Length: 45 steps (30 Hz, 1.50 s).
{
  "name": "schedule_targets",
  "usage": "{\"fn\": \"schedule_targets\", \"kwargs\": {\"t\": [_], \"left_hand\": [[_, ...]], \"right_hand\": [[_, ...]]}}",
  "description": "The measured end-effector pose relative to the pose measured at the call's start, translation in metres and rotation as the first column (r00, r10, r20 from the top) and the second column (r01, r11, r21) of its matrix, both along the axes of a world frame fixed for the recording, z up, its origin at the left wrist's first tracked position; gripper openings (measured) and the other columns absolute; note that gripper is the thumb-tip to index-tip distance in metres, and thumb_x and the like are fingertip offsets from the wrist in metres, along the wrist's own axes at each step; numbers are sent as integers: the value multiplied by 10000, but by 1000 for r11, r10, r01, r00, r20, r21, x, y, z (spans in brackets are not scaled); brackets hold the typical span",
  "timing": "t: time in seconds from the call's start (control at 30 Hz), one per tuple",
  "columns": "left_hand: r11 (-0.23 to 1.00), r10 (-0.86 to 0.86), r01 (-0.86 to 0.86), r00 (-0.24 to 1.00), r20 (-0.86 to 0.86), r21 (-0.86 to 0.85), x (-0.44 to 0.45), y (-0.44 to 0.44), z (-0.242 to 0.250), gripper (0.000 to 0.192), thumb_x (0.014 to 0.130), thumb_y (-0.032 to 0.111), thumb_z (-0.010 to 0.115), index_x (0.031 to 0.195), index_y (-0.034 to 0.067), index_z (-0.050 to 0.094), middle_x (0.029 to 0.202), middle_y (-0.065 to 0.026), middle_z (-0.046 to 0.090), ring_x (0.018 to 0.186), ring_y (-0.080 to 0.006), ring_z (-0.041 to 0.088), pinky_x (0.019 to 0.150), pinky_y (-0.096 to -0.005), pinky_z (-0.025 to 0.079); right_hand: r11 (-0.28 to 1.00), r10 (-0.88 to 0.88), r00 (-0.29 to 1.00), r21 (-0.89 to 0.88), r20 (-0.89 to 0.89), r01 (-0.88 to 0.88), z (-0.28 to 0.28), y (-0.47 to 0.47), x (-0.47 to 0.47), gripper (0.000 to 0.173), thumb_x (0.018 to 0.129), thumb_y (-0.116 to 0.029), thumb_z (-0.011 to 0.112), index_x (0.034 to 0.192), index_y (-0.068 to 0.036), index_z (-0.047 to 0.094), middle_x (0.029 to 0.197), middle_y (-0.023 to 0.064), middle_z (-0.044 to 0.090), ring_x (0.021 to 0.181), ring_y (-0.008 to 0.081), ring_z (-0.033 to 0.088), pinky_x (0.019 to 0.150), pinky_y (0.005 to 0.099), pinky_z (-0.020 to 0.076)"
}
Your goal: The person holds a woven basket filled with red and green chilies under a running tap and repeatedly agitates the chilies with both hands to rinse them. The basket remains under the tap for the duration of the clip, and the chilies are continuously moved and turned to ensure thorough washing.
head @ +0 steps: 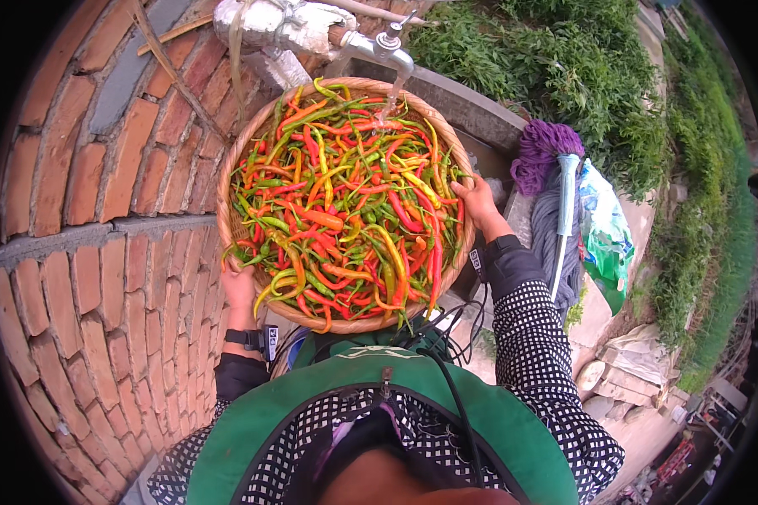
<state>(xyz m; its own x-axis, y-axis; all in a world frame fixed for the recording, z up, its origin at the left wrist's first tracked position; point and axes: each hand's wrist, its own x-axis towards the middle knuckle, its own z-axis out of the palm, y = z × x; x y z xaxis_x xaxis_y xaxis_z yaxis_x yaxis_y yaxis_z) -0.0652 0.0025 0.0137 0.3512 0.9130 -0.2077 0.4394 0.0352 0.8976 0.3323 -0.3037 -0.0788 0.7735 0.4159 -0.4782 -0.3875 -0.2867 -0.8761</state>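
A round woven basket (226, 189) is heaped with long chili peppers (347, 208) in red, orange, yellow and green. My left hand (238, 287) grips its rim at the lower left. On the right side my right hand (480, 201) holds the rim, thumb on the inner side and the other fingers mostly hidden beneath. A metal tap (385, 47) juts over the far edge of the basket. From its spout, running water (390, 104) falls onto the peppers.
Behind the basket is a concrete sink (474, 95). Right of it lie a purple string mop head (546, 151), a grey mop (546, 233) and a plastic bag (606, 233). A brick wall (120, 303) stands close on the left. Black cables (474, 322) hang below the basket.
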Motion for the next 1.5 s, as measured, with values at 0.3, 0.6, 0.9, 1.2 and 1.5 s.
{"fn": "schedule_targets", "kwargs": {"t": [0.3, 0.6, 0.9, 1.2, 1.5], "left_hand": [[987, 159, -159, 987, 6, 2, 6, -12, -6, 422, 680, -90, 561, 1094, -12, 541, 1027, -80, 603, 936, -179, 579, 857, -281, 442], [987, 154, -154, 988, -1, 32, 11, -12, -8, 398, 712, -57, 573, 1106, -12, 533, 1000, -99, 613, 905, -206, 591, 808, -299, 460], [985, 164, -155, 979, -123, 77, 14, -12, -8, 398, 711, -55, 584, 1098, 9, 519, 1031, -105, 615, 959, -215, 590, 859, -311, 449], [980, 159, -134, 972, -173, 146, 10, -3, -20, 419, 704, 34, 610, 1114, 14, 524, 971, -128, 642, 905, -242, 613, 821, -330, 459], [968, 187, -172, 980, -69, 180, 18, -9, -13, 391, 704, 51, 607, 1084, -9, 532, 975, -173, 633, 927, -295, 610, 820, -340, 451]], "right_hand": [[825, 281, 776, -555, 565, 106, 16, 16, 7, 468, 741, -241, 716, 1114, -2, 567, 977, 197, 631, 944, 343, 602, 826, 388, 472], [711, 556, 590, -703, 585, 28, 42, 51, -33, 488, 820, -397, 598, 1132, -22, 584, 1116, 202, 595, 1090, 373, 510, 923, 413, 416], [984, 176, 982, -5, -73, -177, 62, 83, -45, 770, 860, -350, 625, 1423, -19, 219, 1431, 168, 325, 1286, 247, 360, 1017, 315, 336], [883, 455, 878, -204, 151, -423, 54, 68, -16, 601, 905, -381, 523, 1352, -9, 373, 1330, 175, 461, 1235, 250, 432, 1018, 296, 324], [881, 350, 915, -261, -199, -393, 116, -9, -58, 534, 898, -460, 527, 1197, -18, 516, 1029, 59, 588, 855, 155, 586, 744, 282, 492]]}}
